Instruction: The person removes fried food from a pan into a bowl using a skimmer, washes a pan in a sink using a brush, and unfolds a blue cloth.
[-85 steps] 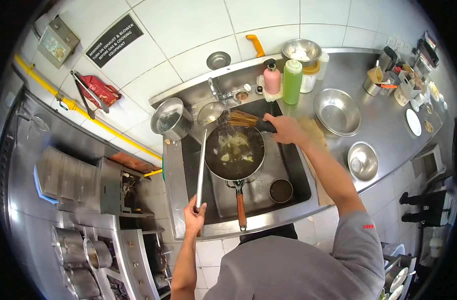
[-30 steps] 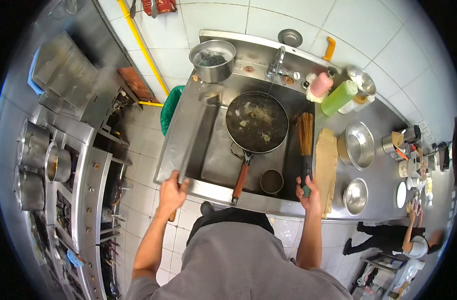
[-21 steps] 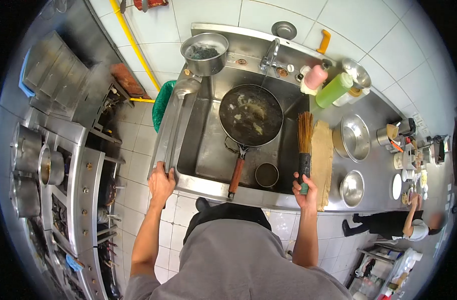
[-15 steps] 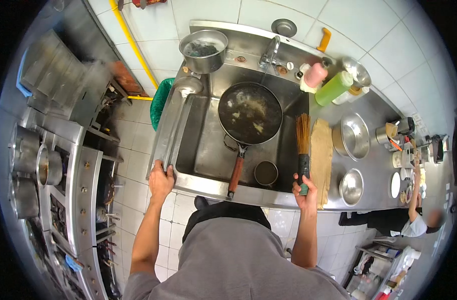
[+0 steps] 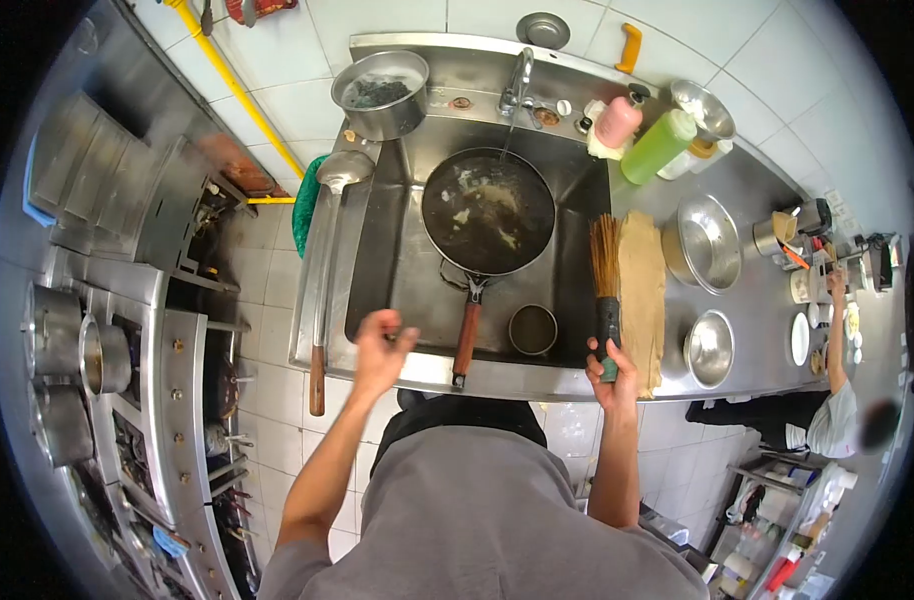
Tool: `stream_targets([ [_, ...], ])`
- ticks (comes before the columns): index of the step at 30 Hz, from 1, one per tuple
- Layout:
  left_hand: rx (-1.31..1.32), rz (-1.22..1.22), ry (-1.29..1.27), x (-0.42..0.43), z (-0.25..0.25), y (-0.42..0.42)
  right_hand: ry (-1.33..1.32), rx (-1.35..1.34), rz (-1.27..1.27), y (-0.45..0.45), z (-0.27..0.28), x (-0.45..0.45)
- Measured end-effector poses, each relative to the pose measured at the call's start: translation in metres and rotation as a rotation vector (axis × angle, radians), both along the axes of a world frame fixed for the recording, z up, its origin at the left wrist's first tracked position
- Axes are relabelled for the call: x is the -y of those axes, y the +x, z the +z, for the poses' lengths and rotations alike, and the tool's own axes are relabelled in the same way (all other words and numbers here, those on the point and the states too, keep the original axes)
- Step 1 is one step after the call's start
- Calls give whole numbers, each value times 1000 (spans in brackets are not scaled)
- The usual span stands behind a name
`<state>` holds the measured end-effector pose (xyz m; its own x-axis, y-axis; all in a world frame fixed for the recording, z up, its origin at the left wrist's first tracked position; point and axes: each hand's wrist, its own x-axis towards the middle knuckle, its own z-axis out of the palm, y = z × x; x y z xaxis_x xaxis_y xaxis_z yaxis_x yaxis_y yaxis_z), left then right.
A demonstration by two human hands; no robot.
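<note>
My left hand [image 5: 380, 350] is over the front left of the sink, fingers apart and holding nothing. To its left a long ladle [image 5: 322, 270] lies on the sink's left ledge, its wooden handle past the front edge. My right hand [image 5: 614, 374] grips the handle of a stick brush [image 5: 605, 270], which points away along the sink's right side. Between the hands a dark wok [image 5: 488, 212] with cloudy water and pale scraps sits in the sink [image 5: 397, 290] under the faucet [image 5: 518, 80], its wooden handle toward me. A small round cup [image 5: 532, 329] stands right of that handle.
A metal pot [image 5: 380, 95] stands at the sink's back left corner. Pink [image 5: 617, 122] and green [image 5: 658, 147] bottles stand behind right. A brown cloth [image 5: 640, 300] and metal bowls [image 5: 709, 349] are on the right counter. Another person [image 5: 827, 420] works far right; the stove [image 5: 142, 390] is left.
The brush has moved from above the wok to the sink's right side. The ladle was laid on the left ledge, and my left hand has let go of it and shifted right.
</note>
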<state>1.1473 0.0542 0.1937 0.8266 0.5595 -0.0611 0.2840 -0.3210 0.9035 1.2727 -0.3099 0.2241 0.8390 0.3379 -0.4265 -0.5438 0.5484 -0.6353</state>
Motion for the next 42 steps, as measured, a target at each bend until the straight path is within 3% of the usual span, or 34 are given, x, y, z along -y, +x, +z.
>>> stream_targets([
  [3,-154,-167,-753,51,-7,42,61,-1,19,1,-2,-3],
  [4,-155,-179,-744,54,-10,54,61,14,33,0,0,-4],
  [6,-421,-221,-1145,60,-19,77,64,34,27,-4,5,-2],
  [8,-445,-195,-1134,64,-24,82,54,38,32,-10,9,4],
  [14,-448,-225,-837,61,29,78,-5,37,-79,-35,8,38],
  [24,-469,-310,-735,44,56,59,-137,54,-64,-44,2,81],
  [32,-535,-348,-485,43,99,40,-207,81,-1,-40,16,73],
  [35,-573,-386,-275,34,106,39,-214,86,16,-37,15,69],
  [37,-574,-433,71,25,107,36,-221,93,35,-36,16,66],
  [38,-572,-424,67,21,105,34,-227,102,46,-35,17,64],
  [40,-418,-466,541,16,102,29,-242,123,41,-34,16,58],
  [42,-423,-399,544,16,109,27,-263,143,36,-31,18,47],
])
